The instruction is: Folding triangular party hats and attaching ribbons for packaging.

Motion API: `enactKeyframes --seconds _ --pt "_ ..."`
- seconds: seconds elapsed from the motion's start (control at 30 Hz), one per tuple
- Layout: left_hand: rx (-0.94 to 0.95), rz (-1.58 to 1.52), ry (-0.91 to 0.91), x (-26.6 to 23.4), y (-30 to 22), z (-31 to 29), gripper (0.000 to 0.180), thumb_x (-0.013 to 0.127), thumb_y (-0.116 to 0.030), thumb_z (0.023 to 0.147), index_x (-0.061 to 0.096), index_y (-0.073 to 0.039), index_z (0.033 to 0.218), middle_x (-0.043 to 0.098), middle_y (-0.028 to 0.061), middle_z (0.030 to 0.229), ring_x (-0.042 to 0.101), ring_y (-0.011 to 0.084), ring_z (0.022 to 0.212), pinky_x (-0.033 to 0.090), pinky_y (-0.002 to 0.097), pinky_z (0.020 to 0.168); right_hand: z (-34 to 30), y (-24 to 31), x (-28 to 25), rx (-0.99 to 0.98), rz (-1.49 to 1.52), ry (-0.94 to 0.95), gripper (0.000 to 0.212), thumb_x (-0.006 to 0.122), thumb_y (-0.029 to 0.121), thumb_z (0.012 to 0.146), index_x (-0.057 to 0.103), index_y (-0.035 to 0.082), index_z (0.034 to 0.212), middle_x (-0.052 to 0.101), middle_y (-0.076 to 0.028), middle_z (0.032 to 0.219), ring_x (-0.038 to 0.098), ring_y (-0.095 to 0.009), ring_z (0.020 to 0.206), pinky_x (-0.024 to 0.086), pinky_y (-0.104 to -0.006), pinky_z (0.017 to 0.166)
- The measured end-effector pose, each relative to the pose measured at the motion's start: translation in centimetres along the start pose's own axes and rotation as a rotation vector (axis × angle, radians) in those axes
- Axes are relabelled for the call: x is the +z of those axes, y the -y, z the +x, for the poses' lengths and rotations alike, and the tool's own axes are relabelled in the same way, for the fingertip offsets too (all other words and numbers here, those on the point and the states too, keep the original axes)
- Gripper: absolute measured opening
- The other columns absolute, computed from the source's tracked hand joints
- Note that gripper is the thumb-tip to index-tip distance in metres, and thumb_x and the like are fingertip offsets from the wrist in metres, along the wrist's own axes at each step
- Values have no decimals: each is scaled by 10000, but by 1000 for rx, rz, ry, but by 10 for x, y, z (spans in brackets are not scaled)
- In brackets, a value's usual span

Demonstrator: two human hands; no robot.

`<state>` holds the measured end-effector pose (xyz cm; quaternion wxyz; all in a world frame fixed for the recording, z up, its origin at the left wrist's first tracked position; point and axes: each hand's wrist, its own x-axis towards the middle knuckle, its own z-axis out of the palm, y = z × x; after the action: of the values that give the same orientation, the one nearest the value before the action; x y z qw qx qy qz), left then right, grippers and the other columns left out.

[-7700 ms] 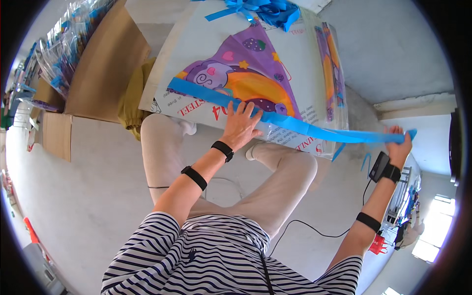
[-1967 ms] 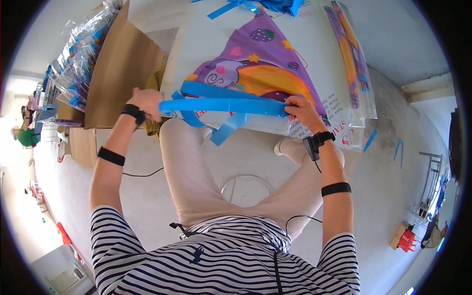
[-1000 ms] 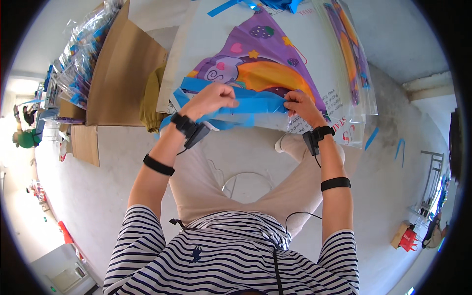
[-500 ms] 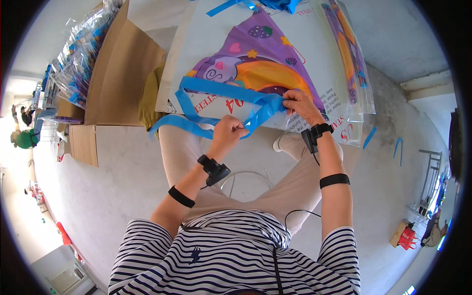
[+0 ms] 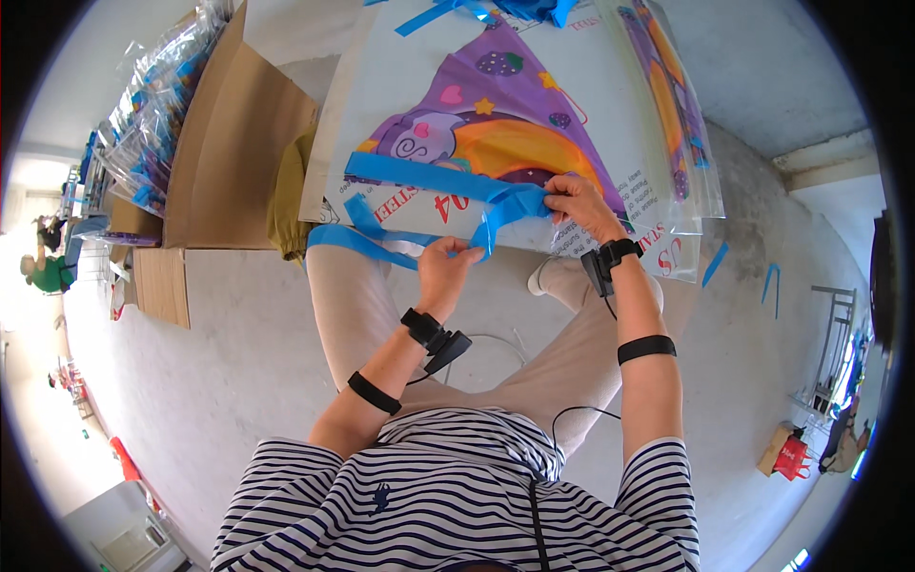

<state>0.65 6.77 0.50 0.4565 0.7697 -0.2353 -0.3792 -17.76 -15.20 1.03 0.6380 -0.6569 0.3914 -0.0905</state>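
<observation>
A blue plastic ribbon [image 5: 416, 173] runs in long loops across the near side of a white printed board [image 5: 381, 95]. My right hand [image 5: 583, 205] pinches the ribbon at its right end, where it bunches together near the board's edge. Lower and to the left, my left hand [image 5: 444, 275] has thumb and fingers closed on another stretch of the ribbon, just off the board's near edge. One loose length drapes over my left knee. Behind the ribbon lies a purple triangular printed sheet [image 5: 505, 95], kite-like, with orange, stars and hearts.
Clear-bagged printed pieces [image 5: 675, 114] lie along the board's right side. At the left stand an open cardboard box [image 5: 233, 143] and a heap of clear-bagged items [image 5: 157, 114]. More blue strips [image 5: 548, 10] sit at the far edge; scraps [image 5: 715, 264] lie on the floor.
My left hand has moved slightly right and down, drawing the ribbon with it, and the loop at the left has shifted. My right hand stays nearly in place.
</observation>
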Motion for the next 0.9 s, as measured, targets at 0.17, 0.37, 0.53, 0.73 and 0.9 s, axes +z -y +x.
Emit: enactKeyframes --seconds 0.17,0.37,0.53,0.73,0.9 --pt "-42 -281 139 -4 22 12 186 829 -139 779 685 -22 765 638 6 725 531 88 674 412 271 609 2 0 4 -22 5 10 44 668 89 963 671 46 963 629 25 791 626 -73 643 488 -227 626" --pt "224 140 318 -89 -32 56 260 868 -182 701 699 -13 803 651 30 740 590 127 679 464 293 634 1 0 1 -12 40 10 40 667 54 940 666 15 931 617 -7 742 629 -92 616 492 -247 579" --pt "230 651 682 -163 -117 114 313 810 -287 757 742 -2 866 654 38 714 584 122 675 443 300 615 1 10 0 17 -36 34 48 655 52 945 660 18 912 608 -5 725 621 -86 600 478 -251 558" --pt "156 677 607 -204 -152 174 304 811 -309 783 724 -17 776 585 -22 673 537 99 635 406 299 587 1 8 2 6 -40 10 89 650 72 944 646 -2 895 612 -27 712 617 -105 569 474 -270 542" --pt "182 812 582 -218 -120 226 350 834 -334 768 702 -12 737 590 2 644 546 102 633 407 322 563 1 16 8 32 -123 2 84 658 77 959 642 2 923 600 -15 707 599 -91 562 473 -250 531"
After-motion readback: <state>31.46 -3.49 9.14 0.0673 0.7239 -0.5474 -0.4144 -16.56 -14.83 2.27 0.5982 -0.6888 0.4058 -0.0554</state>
